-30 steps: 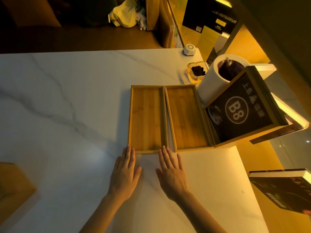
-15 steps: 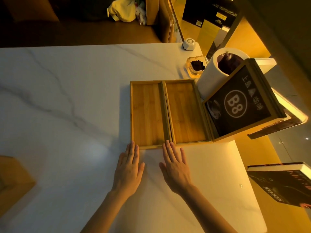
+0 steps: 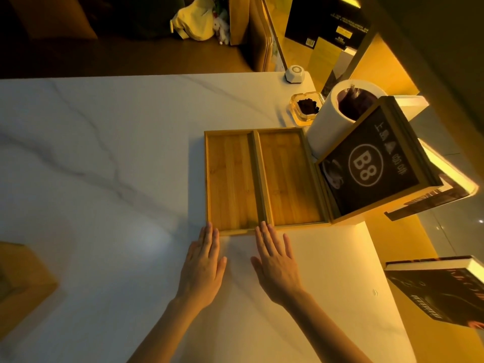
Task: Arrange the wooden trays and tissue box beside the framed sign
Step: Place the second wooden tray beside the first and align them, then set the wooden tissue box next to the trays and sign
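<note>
Two shallow wooden trays lie side by side on the white marble table: the left tray (image 3: 230, 179) and the right tray (image 3: 289, 176), their long sides touching. The right tray's far side meets the framed sign (image 3: 372, 163), a dark "B8" panel in a wooden frame, leaning upright. Behind the sign stands a white cylindrical tissue box (image 3: 337, 116) with a dark opening on top. My left hand (image 3: 203, 268) lies flat, fingertips at the left tray's near edge. My right hand (image 3: 277, 265) lies flat too, fingertips touching the near edge where the trays meet. Neither hand holds anything.
A glass ashtray (image 3: 305, 107) with dark contents and a small white hexagonal device (image 3: 294, 73) sit at the table's far right corner. A wooden object (image 3: 23, 284) sits at the left edge. A dark book (image 3: 442, 286) lies off the table at right.
Both hands have slid forward against the trays' near edge, and the two trays now sit closer together and squarer to the sign.
</note>
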A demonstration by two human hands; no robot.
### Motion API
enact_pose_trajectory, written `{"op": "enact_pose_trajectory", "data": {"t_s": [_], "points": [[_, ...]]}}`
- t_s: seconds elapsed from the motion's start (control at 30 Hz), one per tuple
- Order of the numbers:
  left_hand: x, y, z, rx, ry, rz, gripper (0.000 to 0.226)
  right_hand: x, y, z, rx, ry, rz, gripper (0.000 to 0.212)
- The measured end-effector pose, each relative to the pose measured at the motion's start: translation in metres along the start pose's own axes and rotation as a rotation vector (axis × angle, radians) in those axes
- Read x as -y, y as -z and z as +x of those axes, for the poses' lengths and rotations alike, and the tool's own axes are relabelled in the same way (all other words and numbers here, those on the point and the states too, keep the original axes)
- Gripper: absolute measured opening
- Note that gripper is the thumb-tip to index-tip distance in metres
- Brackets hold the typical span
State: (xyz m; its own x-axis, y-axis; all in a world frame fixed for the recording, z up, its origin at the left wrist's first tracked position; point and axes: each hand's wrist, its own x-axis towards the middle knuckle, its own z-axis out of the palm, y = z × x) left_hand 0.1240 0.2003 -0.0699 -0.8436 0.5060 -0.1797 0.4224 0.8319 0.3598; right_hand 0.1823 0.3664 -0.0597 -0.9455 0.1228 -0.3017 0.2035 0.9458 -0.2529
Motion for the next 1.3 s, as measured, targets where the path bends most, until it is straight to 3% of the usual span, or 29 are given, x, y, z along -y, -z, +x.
{"op": "enact_pose_trajectory", "data": {"t_s": [0.2,0.4,0.57,0.87,1.03,1.2,1.3], "points": [[0.001,0.005,0.001,0.063,0.003,-0.045,0.08,0.005,0.007,-0.001,0.002,-0.014,0.038,0.058],[0.004,0.036,0.007,0.177,0.013,-0.234,0.056,0.022,0.042,0.007,-0.012,-0.034,0.061,0.046],[0.018,0.085,0.002,0.015,-0.04,-0.217,0.037,0.048,0.088,0.021,-0.038,0.048,-0.1,0.027],[0.103,0.159,-0.063,-0.341,0.109,-0.183,0.024,0.166,0.111,0.04,-0.189,0.269,-0.049,0.029],[0.173,0.184,-0.107,-0.48,0.228,0.02,0.019,0.24,0.092,0.035,-0.193,0.375,0.035,0.029],[0.246,0.193,-0.145,-0.557,0.395,-0.03,0.021,0.3,0.049,0.026,-0.121,0.41,0.098,0.028],[0.282,0.19,-0.162,-0.504,0.447,0.048,0.035,0.33,0.015,0.017,-0.02,0.376,0.147,0.035]]}}
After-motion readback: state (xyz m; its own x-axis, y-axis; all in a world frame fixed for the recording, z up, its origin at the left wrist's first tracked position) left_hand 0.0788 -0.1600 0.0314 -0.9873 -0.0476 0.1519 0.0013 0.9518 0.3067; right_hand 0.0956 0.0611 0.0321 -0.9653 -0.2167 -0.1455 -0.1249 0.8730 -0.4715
